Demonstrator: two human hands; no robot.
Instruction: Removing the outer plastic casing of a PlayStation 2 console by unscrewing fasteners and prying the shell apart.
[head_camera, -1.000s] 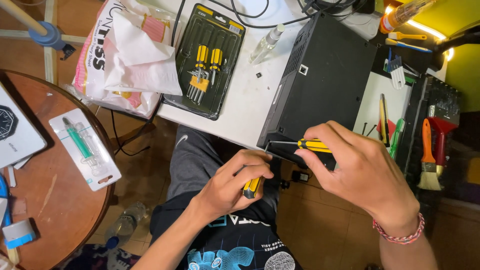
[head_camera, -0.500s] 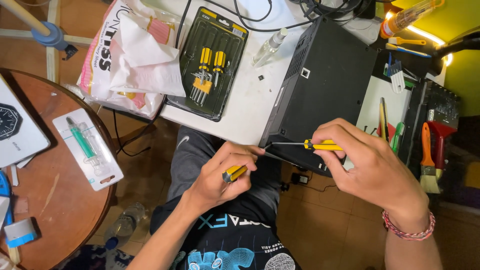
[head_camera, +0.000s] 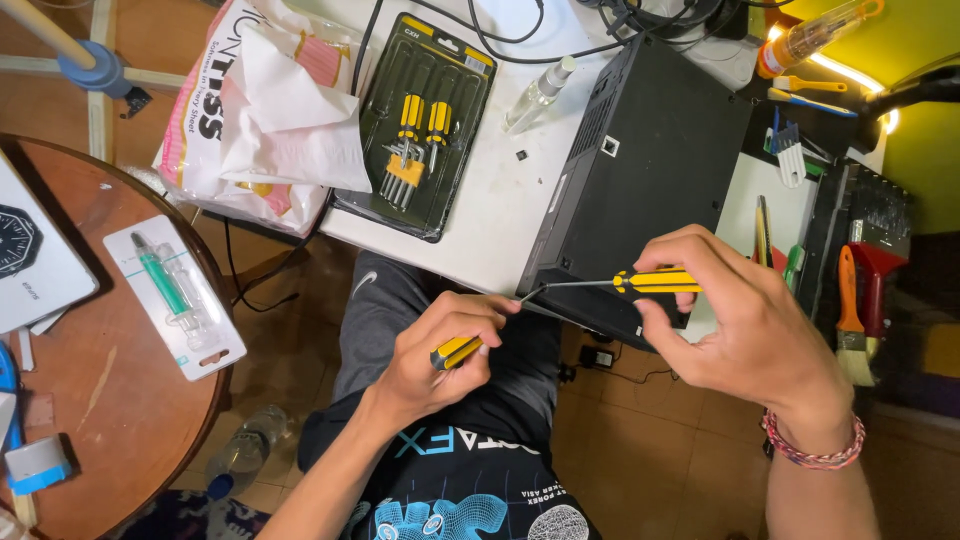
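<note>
My left hand (head_camera: 440, 350) is closed around a small screwdriver with a yellow and black handle (head_camera: 455, 352), held over my lap below the white table's edge. My right hand (head_camera: 745, 320) grips a second yellow-handled screwdriver (head_camera: 655, 281) lying level, its thin shaft pointing left so that the tip meets my left fingertips. Both tools sit just in front of the near corner of a black box-shaped device (head_camera: 650, 170) that rests on the white table (head_camera: 490, 220).
A dark blister tray of yellow-handled screwdrivers (head_camera: 415, 125) lies on the table beside a pink and white plastic bag (head_camera: 260, 120). A clear small bottle (head_camera: 540, 92), cables, brushes and hand tools (head_camera: 855, 310) lie at the right. A round wooden table (head_camera: 110, 400) with a packaged syringe stands at the left.
My left hand has shifted up and right toward the device corner, bringing its screwdriver closer to the tip of the right one. My right hand keeps its screwdriver nearly still.
</note>
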